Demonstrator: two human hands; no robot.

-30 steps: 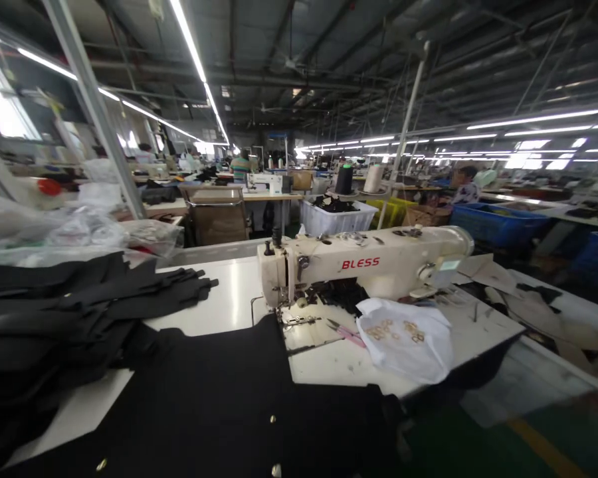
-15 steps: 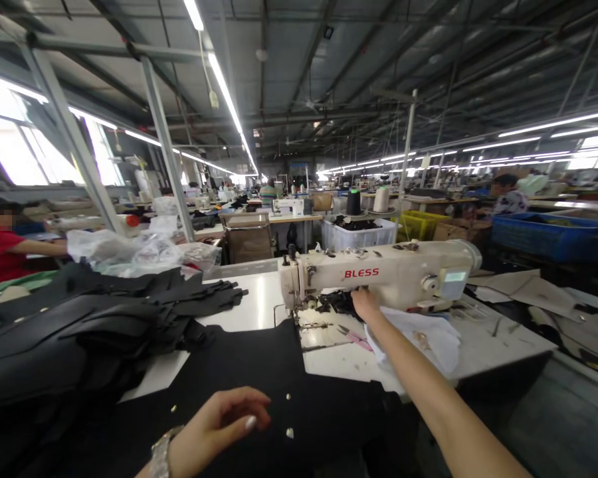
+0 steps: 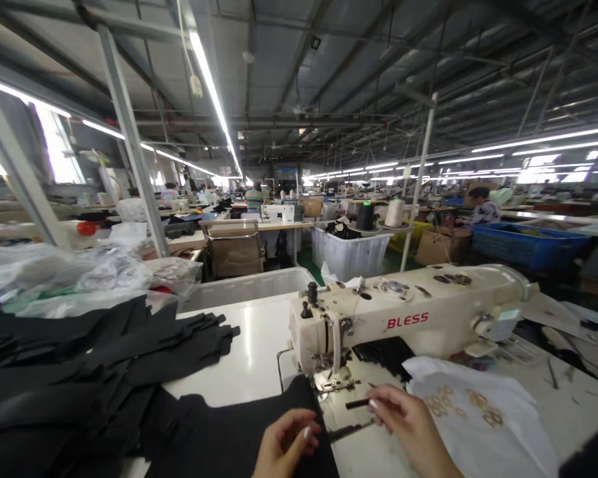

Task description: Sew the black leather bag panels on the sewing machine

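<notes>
My right hand (image 3: 401, 418) pinches a short black strip (image 3: 357, 403) between thumb and fingertips, over the bed of the sewing machine (image 3: 408, 318). My left hand (image 3: 290, 443) is loosely curled, fingers apart from the thumb with nothing seen between them, above the edge of a large black panel (image 3: 229, 431). The panel's far corner lies close to the presser foot (image 3: 335, 382). Behind the needle area, under the machine's arm, sits a bunch of black strips (image 3: 386, 355). Right of my right hand, gold-coloured rings (image 3: 446, 401) lie on a white plastic bag (image 3: 503, 411).
Stacked black pieces (image 3: 104, 358) cover the table's left side, with clear plastic bags (image 3: 114, 269) behind them. Thread cones (image 3: 365, 217) stand beyond the machine near a white bin (image 3: 351, 252). A person (image 3: 483, 207) sits far right beside a blue crate (image 3: 528, 242).
My right hand has come from under the machine's arm towards me, now with a black strip. My left hand has moved right, nearer the presser foot. The view has shifted closer to the machine.
</notes>
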